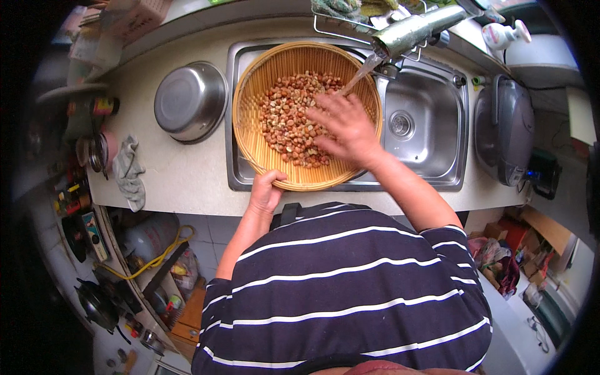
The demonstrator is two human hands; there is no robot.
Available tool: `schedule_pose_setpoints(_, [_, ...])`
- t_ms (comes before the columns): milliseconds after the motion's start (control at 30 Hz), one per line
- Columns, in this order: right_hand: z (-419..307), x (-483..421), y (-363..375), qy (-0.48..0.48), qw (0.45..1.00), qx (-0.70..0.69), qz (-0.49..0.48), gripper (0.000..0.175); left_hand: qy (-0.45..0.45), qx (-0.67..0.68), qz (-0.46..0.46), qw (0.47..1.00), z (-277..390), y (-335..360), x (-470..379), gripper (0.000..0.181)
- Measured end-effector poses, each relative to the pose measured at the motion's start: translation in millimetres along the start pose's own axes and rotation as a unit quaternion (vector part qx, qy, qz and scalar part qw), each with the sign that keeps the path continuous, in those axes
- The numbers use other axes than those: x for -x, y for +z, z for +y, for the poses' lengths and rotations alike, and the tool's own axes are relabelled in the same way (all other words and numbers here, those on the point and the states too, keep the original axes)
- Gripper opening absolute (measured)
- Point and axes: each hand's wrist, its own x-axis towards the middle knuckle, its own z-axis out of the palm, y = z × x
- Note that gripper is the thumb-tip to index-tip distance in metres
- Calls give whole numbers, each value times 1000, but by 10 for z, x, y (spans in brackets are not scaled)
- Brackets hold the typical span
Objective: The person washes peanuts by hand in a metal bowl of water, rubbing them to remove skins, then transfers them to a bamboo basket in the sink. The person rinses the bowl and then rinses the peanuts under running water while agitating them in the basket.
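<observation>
A round woven bamboo basket (253,103) rests over the left basin of a steel double sink (232,180). Reddish shelled peanuts (290,122), some pale and skinless, cover its slatted bottom. My left hand (268,190) grips the near rim of the basket, thumb on top. Over the right side of the peanuts, my right hand (344,129) is spread and blurred, holding nothing that I can see. Water (361,74) runs from the metal faucet (412,35) into the basket, just beyond my right fingers.
An upturned steel pot (185,101) sits left of the sink, with a grey cloth (129,171) farther left. The right basin (422,112) has a drain strainer (401,125). A dark appliance (504,131) stands right of it. Behind the faucet are a wire rack (340,33) and a pump bottle (501,35).
</observation>
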Motion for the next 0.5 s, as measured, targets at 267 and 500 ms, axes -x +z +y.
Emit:
schedule_pose_setpoints(267, [289, -407, 370, -3, 995, 66, -71, 48, -21, -17, -8, 1000, 29, -92, -7, 62])
schedule_pose_setpoints(500, [-138, -377, 573, 65, 995, -61, -43, 49, -11, -8, -27, 1000, 35, -139, -52, 63])
